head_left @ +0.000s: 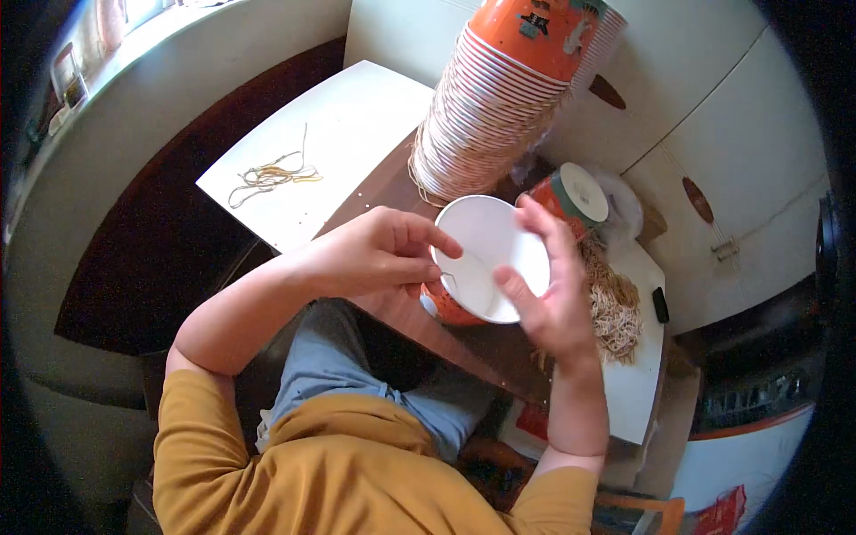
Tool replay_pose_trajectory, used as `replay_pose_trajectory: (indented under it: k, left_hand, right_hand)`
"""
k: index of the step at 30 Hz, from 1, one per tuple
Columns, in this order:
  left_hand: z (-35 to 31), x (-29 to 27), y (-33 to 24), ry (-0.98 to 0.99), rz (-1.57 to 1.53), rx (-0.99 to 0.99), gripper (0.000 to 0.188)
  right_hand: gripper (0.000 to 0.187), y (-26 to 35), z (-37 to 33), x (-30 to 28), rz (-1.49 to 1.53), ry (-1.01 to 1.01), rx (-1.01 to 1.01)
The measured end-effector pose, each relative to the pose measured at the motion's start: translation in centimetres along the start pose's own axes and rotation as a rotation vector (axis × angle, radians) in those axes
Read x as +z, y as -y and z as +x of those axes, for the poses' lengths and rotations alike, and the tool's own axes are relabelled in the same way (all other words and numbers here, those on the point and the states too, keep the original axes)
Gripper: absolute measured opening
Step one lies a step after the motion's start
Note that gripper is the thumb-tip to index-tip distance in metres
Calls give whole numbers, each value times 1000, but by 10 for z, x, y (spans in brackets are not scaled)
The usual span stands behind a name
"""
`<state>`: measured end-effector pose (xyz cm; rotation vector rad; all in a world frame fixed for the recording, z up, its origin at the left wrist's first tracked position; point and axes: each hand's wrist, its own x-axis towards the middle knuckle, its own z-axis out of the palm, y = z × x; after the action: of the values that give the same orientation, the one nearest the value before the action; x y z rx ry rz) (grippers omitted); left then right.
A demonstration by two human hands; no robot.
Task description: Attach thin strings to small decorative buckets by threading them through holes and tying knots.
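Observation:
A white-lined paper bucket (489, 234) with an orange printed outside sits in front of me at the table edge, its mouth tilted up toward me. At its left rim my left hand (392, 254) is closed, thumb and index finger pinching a thin cord (449, 277) whose end shows against the white rim. My right hand (560, 290) is over the right side of the bucket, slightly blurred. Its thumb and fingers are spread apart, the thumb across the mouth. Whether it touches the rim I cannot tell.
A tall leaning stack of nested paper buckets (486, 116) stands behind. Another orange bucket (584, 193) lies tipped at the right, beside a heap of tan cords (615, 312). Several loose cords (272, 176) lie on the white panel at left. A small black object (660, 305) is at the right edge.

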<state>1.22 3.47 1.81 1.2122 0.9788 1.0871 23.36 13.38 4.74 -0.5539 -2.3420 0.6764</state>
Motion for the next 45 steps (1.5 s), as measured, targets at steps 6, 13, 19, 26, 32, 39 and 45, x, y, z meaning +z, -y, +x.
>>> replay_pose_trajectory:
  k: [6,13,19,26,32,39,45]
  left_hand:
    - [6,21,-21,-80,172,173,26]
    - [-3,12,-14,-133,149,230,24]
    - [2,11,-9,-86,163,323,27]
    - [10,-2,11,-334,400,407,27]
    - [22,-17,24,-408,507,233,32]
    - [59,-21,33,-457,776,172,21]
    - [71,-9,14,-455,1065,154,19]
  right_hand:
    - [54,28,1,40,940,269,332]
    - [16,42,-7,39,548,87,366]
    - [10,47,-13,33,448,-5,310]
    - [7,20,-10,8,-102,-138,85]
    - [11,-60,9,-21,-312,-61,161]
    - [13,-68,10,-8,-260,204,178]
    - [9,-51,-11,-5,-217,66,142]
